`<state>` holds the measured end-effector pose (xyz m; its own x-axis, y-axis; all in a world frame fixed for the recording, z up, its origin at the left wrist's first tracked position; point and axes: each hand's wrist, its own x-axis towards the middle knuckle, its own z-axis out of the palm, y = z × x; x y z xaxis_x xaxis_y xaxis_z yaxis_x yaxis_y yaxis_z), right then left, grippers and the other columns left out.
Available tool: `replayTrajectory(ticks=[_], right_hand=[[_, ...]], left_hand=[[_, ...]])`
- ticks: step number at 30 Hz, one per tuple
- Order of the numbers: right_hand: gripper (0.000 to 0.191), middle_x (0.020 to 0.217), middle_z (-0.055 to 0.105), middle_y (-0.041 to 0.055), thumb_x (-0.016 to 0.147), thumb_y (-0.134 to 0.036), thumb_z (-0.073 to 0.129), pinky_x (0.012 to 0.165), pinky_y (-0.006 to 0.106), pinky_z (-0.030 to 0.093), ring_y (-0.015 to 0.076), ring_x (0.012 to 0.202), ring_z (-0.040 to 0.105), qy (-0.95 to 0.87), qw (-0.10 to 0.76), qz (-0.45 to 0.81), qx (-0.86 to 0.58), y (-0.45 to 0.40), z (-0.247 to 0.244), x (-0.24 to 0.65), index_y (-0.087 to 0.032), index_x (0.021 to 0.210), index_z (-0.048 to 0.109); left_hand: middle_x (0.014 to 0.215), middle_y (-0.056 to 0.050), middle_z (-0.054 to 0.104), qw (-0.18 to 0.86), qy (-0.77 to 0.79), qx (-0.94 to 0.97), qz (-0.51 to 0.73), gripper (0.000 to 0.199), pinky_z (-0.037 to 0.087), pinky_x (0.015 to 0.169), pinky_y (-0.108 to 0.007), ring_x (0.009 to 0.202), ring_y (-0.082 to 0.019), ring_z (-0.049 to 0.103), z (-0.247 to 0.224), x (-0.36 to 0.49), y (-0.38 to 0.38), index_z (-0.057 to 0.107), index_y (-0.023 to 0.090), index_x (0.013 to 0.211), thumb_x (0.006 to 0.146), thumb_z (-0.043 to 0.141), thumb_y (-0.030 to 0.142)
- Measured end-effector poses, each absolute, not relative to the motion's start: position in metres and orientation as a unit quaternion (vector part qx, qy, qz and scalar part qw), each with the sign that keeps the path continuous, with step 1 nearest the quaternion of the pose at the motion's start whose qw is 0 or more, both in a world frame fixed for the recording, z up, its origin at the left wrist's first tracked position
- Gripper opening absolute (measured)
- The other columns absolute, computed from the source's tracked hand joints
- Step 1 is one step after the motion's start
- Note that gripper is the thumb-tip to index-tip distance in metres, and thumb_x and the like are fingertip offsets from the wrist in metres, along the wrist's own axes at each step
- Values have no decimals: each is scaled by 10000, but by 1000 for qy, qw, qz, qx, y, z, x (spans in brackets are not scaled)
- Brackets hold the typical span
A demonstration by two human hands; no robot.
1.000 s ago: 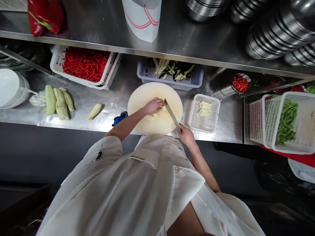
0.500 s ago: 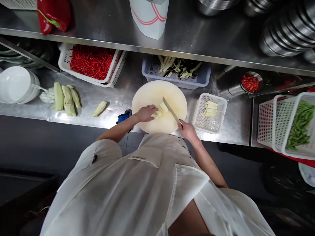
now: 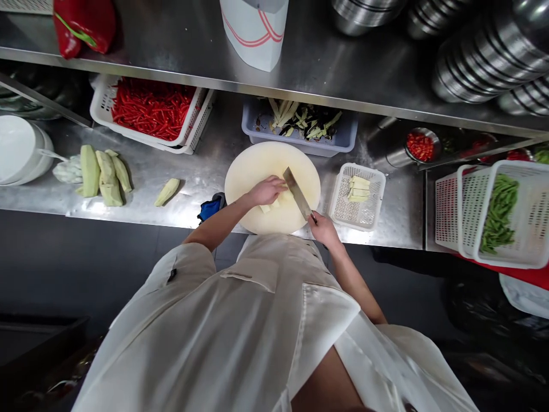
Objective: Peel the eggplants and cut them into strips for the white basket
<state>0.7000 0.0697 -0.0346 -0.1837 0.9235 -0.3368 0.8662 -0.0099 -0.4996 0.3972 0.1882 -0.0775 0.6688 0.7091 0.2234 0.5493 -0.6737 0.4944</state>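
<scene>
On the round cutting board [image 3: 240,171], my right hand [image 3: 325,230] grips the handle of a cleaver [image 3: 299,194], its blade slanting up and left with the broad side partly showing. My left hand [image 3: 268,190] is close to the blade's left side, its fingertips closed on a pale peeled eggplant piece [image 3: 283,186] that they mostly cover. Another cut eggplant piece [image 3: 266,208] lies below that hand. Right of the board, a small white basket [image 3: 337,209] contains several eggplant pieces [image 3: 359,189].
Several peeled eggplants [image 3: 110,186] and a single smaller piece [image 3: 167,192] lie on the steel counter to the left. Behind the board are a bin of peelings [image 3: 257,135] and a basket of red chillies [image 3: 152,109]. Green beans [image 3: 500,212] fill a basket at right. A shelf edge [image 3: 171,77] overhangs the back.
My left hand has moved toward the blade, away from the pieces at the lower left. The cleaver has rolled so more of its broad side shows. The view has shifted slightly.
</scene>
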Motion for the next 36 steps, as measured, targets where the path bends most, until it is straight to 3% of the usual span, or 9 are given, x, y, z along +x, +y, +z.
replayTrajectory(ticks=[5,12,18,23,29,36], right_hand=[[476,1150,825,108,1119,-417,413,856,324,511,298,1046,746,-704,9,301,-643,52,-27,694,-236,1482,662],[469,1154,822,132,1140,-452,409,817,327,485,313,1021,753,-710,-26,288,-642,40,-10,712,-230,1455,675],[379,1077,816,135,1124,-392,406,782,318,464,295,960,739,-717,-12,298,-630,53,-19,704,-206,1268,703],[324,981,804,95,1082,-409,427,762,306,485,266,901,724,-698,48,344,-627,75,-42,703,-226,1097,694],[383,700,716,17,1018,-593,537,665,302,510,206,584,671,-576,103,414,-697,91,-60,743,-243,882,613],[557,592,667,57,1002,-798,451,739,341,507,292,747,730,-532,102,329,-774,56,-90,760,-282,816,546]], left_hand=[[1407,-142,686,198,328,900,208,403,473,1191,-564,1368,-335,570,-100,401,178,755,247,1346,993,561,225],[1341,-154,691,209,330,899,200,328,488,1168,-546,1327,-335,582,-106,407,170,727,230,1289,1032,546,320],[1373,-138,684,202,335,899,194,332,487,1164,-543,1315,-337,587,-106,409,172,722,233,1288,1008,551,283],[1387,-128,686,215,339,895,195,322,493,1168,-526,1330,-330,593,-105,405,174,739,237,1257,977,583,251],[1222,-96,743,249,370,870,210,222,515,1136,-488,1212,-280,678,-96,411,179,766,227,1091,1011,566,278],[1137,-108,736,202,438,849,217,140,547,1062,-494,1110,-303,668,-98,423,177,771,214,1006,948,646,236]])
